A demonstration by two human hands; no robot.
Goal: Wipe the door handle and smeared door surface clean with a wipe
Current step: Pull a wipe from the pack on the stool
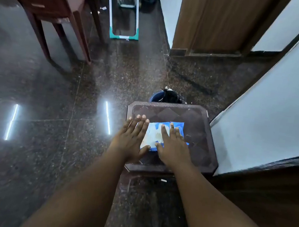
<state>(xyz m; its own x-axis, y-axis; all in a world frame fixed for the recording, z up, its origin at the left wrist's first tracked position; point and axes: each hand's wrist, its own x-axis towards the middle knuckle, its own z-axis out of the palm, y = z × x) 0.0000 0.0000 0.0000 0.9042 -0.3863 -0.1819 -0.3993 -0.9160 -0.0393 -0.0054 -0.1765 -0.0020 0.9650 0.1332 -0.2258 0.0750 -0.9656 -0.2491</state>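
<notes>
A blue and white pack of wipes (156, 133) lies flat on a small dark brown stool (205, 144) just ahead of me. My left hand (132, 136) rests at the pack's left edge, fingers spread, thumb touching its near corner. My right hand (172, 144) lies flat on top of the pack's right half, fingers extended. Neither hand is closed around it. A brown wooden door (216, 21) stands open at the upper right; its handle is out of view.
A white wall panel (268, 118) runs along the right, close to the stool. A blue bucket with dark cloth (167, 96) sits behind the stool. A dark red wooden table (45, 2) stands upper left, a teal-framed mirror (124, 16) beyond. The floor is polished dark granite.
</notes>
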